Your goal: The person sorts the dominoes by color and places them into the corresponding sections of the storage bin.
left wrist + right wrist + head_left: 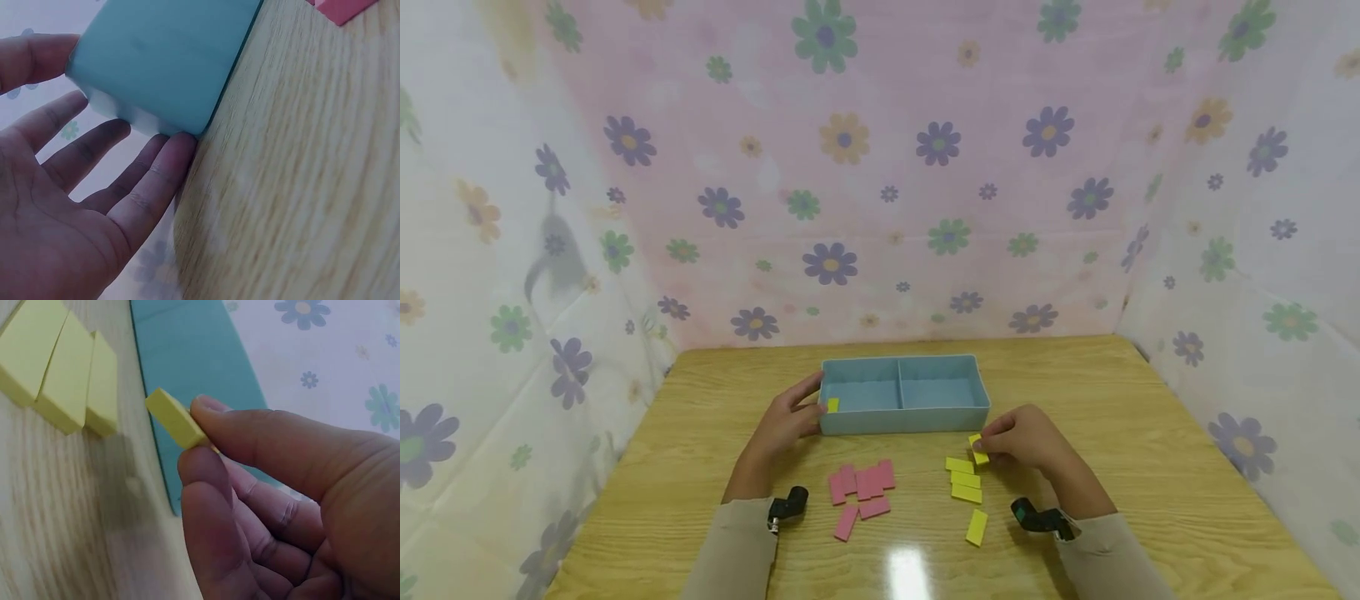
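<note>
My left hand rests against the left end of a light blue two-compartment box. In the left wrist view its fingers are spread and fairly straight, tips along the box's end and lower corner. My right hand pinches a yellow rectangular block between thumb and fingertips, just in front of the box's right front corner. Another yellow block lies in the left compartment, at its front left corner. Several yellow blocks lie on the table near the right hand.
Several pink blocks lie in a loose cluster on the wooden table, left of the yellow ones. A single yellow block sits closer to the front. Flowered cloth surrounds the table at the back and sides.
</note>
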A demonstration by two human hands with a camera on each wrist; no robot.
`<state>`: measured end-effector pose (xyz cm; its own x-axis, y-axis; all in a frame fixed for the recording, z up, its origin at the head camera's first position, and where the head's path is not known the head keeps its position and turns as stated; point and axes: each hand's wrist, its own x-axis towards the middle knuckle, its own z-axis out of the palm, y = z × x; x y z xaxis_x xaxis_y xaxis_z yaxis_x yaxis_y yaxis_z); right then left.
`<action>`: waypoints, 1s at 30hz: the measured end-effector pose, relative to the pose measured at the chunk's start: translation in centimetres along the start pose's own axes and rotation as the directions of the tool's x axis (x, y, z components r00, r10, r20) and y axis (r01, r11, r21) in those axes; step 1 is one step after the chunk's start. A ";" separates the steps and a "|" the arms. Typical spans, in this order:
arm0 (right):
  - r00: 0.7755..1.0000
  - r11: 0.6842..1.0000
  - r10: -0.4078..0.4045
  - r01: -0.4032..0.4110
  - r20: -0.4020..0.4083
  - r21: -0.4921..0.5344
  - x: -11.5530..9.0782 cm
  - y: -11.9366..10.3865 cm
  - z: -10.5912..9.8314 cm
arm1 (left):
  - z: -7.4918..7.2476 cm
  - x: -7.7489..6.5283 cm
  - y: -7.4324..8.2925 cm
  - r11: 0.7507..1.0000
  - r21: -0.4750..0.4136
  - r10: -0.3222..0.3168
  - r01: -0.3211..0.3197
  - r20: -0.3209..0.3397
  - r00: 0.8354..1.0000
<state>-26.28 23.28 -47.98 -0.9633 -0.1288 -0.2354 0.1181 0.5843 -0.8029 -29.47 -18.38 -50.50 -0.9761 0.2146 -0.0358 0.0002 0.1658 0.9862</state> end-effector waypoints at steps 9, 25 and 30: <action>0.999 0.998 -0.038 0.037 0.014 0.053 -0.3 -1.8 0.1 | -0.2 0.0 0.0 1.000 -0.029 -0.004 0.004 0.008 1.000; 0.996 0.983 -0.090 0.084 0.029 0.164 0.4 -4.7 1.2 | 0.2 -0.6 0.3 0.999 -0.027 -0.016 0.017 0.039 0.999; 0.997 0.982 -0.077 0.073 0.015 0.175 1.4 -5.6 1.9 | 0.1 -0.8 0.5 1.000 -0.018 -0.008 0.008 0.038 0.999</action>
<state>-27.80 18.30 -44.80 -0.9658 -0.1852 -0.1813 0.0879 0.4239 -0.9014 -28.70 -18.33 -49.97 -0.9671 0.2496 -0.0494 -0.0117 0.1502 0.9886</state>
